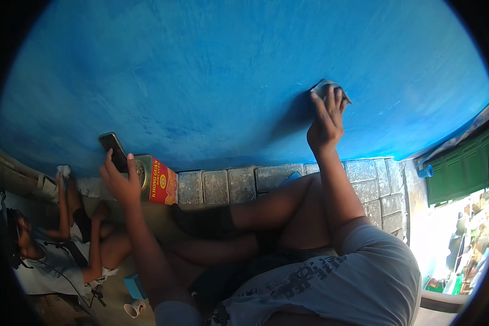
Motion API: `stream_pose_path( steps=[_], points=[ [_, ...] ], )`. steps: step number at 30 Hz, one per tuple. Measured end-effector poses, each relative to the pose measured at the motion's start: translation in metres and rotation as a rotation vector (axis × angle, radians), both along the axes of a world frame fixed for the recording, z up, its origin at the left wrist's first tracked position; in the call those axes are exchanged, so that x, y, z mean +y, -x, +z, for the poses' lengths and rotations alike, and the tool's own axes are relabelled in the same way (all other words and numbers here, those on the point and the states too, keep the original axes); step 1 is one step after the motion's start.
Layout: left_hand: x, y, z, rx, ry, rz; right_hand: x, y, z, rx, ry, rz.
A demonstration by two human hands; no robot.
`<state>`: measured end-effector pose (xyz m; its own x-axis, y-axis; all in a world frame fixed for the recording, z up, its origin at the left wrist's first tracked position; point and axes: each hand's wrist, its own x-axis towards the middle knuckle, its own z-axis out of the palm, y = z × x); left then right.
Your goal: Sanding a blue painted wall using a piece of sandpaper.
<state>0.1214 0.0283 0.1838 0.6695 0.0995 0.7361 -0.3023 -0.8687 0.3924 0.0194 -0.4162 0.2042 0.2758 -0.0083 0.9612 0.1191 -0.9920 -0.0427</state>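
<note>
A blue painted wall (228, 81) fills the upper part of the view. Against it, my right hand (326, 125) presses a folded grey sheet that looks like sandpaper (323, 85), its fingers stretched over the sheet. Lower on the left, my left hand (119, 182) has its fingers and thumb about a dark smartphone (110, 142), which is tilted upright. Right beside that hand stands a red and yellow biscuit tin (164, 185), its round metal lid partly hidden by my fingers. My legs (277, 217) are folded below the wall.
Grey paving blocks (242, 185) run along the wall's foot. A co-worker (54, 255) sits at the left, one hand raised to the wall with a whitish piece (64, 170). A paper cup (135, 308) and a blue box (134, 286) lie lower left; a green panel (459, 165) is at right.
</note>
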Motion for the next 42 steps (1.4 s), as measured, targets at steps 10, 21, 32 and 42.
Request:
stream_pose_path(
  steps=[10,21,32,42],
  points=[
    [-0.066,0.147,-0.085,0.510,0.209,-0.323,-0.001,-0.008,-0.020,-0.013,0.073,0.060],
    [-0.030,0.084,-0.073,0.179,0.171,-0.243,0.005,0.004,-0.037,0.051,0.014,0.072],
    [0.038,0.018,-0.033,0.186,-0.021,-0.075,-0.005,0.015,-0.003,-0.014,-0.164,0.046],
    [0.029,-0.001,-0.013,0.125,-0.066,-0.107,-0.001,0.011,-0.009,-0.014,-0.176,0.015]
  ],
)
